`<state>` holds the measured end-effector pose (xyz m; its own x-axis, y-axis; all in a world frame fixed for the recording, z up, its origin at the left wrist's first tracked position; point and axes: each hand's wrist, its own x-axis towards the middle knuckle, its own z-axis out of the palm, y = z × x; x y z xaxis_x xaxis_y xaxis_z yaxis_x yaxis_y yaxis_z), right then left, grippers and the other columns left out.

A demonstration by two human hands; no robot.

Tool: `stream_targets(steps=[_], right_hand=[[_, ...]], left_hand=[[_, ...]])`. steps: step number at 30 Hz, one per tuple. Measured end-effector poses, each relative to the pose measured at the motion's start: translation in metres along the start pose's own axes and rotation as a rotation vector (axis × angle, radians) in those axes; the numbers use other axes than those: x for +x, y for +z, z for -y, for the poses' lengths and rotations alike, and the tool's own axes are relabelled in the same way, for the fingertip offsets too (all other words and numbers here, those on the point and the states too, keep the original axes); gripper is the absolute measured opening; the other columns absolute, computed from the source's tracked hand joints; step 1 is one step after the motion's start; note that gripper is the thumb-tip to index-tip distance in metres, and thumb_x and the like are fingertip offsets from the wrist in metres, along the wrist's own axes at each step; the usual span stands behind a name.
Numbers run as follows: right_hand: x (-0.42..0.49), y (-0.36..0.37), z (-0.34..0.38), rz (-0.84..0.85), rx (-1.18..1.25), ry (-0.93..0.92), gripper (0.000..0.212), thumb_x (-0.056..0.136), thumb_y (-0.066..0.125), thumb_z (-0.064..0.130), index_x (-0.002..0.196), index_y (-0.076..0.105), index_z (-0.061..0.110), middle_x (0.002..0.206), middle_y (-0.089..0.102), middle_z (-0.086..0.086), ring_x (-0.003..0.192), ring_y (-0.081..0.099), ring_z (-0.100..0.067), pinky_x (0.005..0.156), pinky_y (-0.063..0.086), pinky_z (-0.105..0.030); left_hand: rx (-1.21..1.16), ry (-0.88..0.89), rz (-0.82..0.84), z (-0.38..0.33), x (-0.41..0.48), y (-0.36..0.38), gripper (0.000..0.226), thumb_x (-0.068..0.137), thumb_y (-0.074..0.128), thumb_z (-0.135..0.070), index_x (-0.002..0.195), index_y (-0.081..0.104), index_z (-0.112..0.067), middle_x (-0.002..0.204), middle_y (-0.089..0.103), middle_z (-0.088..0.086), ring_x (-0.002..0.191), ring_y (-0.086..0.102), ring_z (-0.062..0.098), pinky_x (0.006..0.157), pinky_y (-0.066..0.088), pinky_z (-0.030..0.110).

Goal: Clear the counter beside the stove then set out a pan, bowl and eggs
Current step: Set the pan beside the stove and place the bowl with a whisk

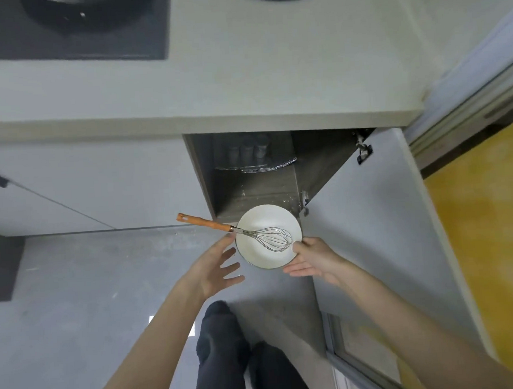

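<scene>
A white bowl (pixel 261 248) hangs in the air in front of the open lower cabinet (pixel 248 176), below the counter's front edge. A wire whisk (pixel 277 238) with an orange handle lies in it, handle sticking out to the left. My right hand (pixel 311 258) grips the bowl's right rim, thumb over the edge and fingers beneath. My left hand (pixel 216 269) is spread with straight fingers just left of the bowl, fingertips near the whisk handle, holding nothing. No pan or eggs in view.
The grey counter (pixel 272 82) lies above, with the black stove (pixel 68 28) at its left. The open cabinet door (pixel 370 217) stands to the right. Jars and a wire rack (pixel 253 161) sit inside the cabinet. My legs stand on the grey floor below.
</scene>
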<state>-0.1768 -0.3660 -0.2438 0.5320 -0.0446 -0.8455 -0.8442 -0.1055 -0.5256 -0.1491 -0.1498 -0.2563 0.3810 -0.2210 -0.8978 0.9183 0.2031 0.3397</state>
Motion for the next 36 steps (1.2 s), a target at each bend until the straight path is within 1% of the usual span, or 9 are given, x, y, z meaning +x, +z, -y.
stream_targets(steps=[5, 9, 11, 14, 19, 23, 28, 32, 36], right_hand=[[-0.08, -0.003, 0.033, 0.032, -0.046, -0.023, 0.029, 0.096, 0.039, 0.011, 0.119, 0.055, 0.003, 0.099, 0.069, -0.028, 0.092, 0.07, -0.033, 0.078, 0.059, -0.035], [-0.124, -0.007, 0.058, 0.052, -0.066, -0.066, 0.029, 0.096, 0.04, 0.011, 0.119, 0.055, 0.003, 0.088, 0.07, -0.021, 0.089, 0.071, -0.033, 0.077, 0.059, -0.034], [-0.139, -0.008, 0.07, 0.057, -0.066, -0.091, 0.027, 0.096, 0.04, 0.011, 0.116, 0.055, 0.004, 0.083, 0.069, -0.018, 0.087, 0.071, -0.032, 0.076, 0.059, -0.034], [-0.157, -0.01, 0.091, 0.051, -0.07, -0.132, 0.025, 0.096, 0.041, 0.011, 0.115, 0.056, 0.003, 0.084, 0.069, -0.02, 0.086, 0.071, -0.032, 0.076, 0.059, -0.034], [-0.17, -0.011, 0.134, 0.036, -0.077, -0.21, 0.026, 0.095, 0.042, 0.01, 0.114, 0.057, 0.002, 0.085, 0.069, -0.019, 0.081, 0.071, -0.03, 0.075, 0.059, -0.034], [-0.171, -0.008, 0.175, 0.047, -0.062, -0.241, 0.027, 0.095, 0.042, 0.009, 0.115, 0.057, 0.002, 0.087, 0.07, -0.02, 0.078, 0.072, -0.027, 0.069, 0.061, -0.032], [-0.16, 0.002, 0.223, 0.05, -0.066, -0.266, 0.028, 0.097, 0.04, 0.014, 0.117, 0.054, 0.0, 0.101, 0.069, -0.026, 0.092, 0.07, -0.03, 0.075, 0.06, -0.032], [-0.144, 0.014, 0.254, 0.027, -0.056, -0.256, 0.028, 0.098, 0.038, 0.013, 0.118, 0.051, -0.001, 0.1, 0.067, -0.027, 0.091, 0.068, -0.032, 0.072, 0.059, -0.03], [-0.128, 0.021, 0.275, 0.004, -0.046, -0.24, 0.023, 0.099, 0.039, 0.014, 0.114, 0.051, 0.002, 0.099, 0.066, -0.028, 0.09, 0.067, -0.033, 0.071, 0.058, -0.03]], left_hand=[[-0.005, 0.082, 0.02, -0.006, -0.084, 0.021, 0.04, 0.082, 0.069, -0.039, 0.118, 0.058, -0.025, 0.121, 0.06, 0.007, 0.114, 0.056, 0.033, 0.093, 0.05, 0.052], [0.009, 0.184, 0.02, -0.017, -0.131, 0.033, 0.025, 0.087, 0.066, -0.036, 0.109, 0.063, -0.022, 0.113, 0.064, 0.006, 0.106, 0.061, 0.029, 0.089, 0.054, 0.046], [0.009, 0.227, 0.015, -0.026, -0.147, 0.037, 0.026, 0.088, 0.066, -0.035, 0.109, 0.063, -0.019, 0.111, 0.066, 0.007, 0.104, 0.063, 0.029, 0.085, 0.056, 0.042], [0.04, 0.287, 0.029, -0.046, -0.168, 0.044, 0.031, 0.088, 0.065, -0.035, 0.113, 0.064, -0.017, 0.111, 0.066, 0.007, 0.105, 0.063, 0.029, 0.088, 0.056, 0.042], [0.046, 0.356, 0.074, -0.088, -0.192, 0.05, 0.028, 0.086, 0.068, -0.036, 0.107, 0.066, -0.016, 0.105, 0.066, 0.008, 0.097, 0.065, 0.028, 0.083, 0.057, 0.041], [0.078, 0.394, 0.09, -0.13, -0.201, 0.056, 0.031, 0.087, 0.066, -0.037, 0.112, 0.064, -0.019, 0.106, 0.067, 0.005, 0.097, 0.064, 0.025, 0.087, 0.056, 0.039], [0.096, 0.424, 0.084, -0.183, -0.2, 0.059, 0.027, 0.089, 0.064, -0.036, 0.111, 0.063, -0.021, 0.106, 0.063, 0.005, 0.099, 0.063, 0.025, 0.087, 0.055, 0.036], [0.052, 0.437, 0.093, -0.216, -0.19, 0.056, 0.029, 0.089, 0.064, -0.033, 0.113, 0.064, -0.017, 0.112, 0.062, 0.008, 0.102, 0.063, 0.027, 0.092, 0.054, 0.039], [0.021, 0.42, 0.128, -0.24, -0.18, 0.054, 0.04, 0.09, 0.063, -0.033, 0.125, 0.059, -0.013, 0.123, 0.059, 0.011, 0.11, 0.061, 0.03, 0.081, 0.058, 0.035]])
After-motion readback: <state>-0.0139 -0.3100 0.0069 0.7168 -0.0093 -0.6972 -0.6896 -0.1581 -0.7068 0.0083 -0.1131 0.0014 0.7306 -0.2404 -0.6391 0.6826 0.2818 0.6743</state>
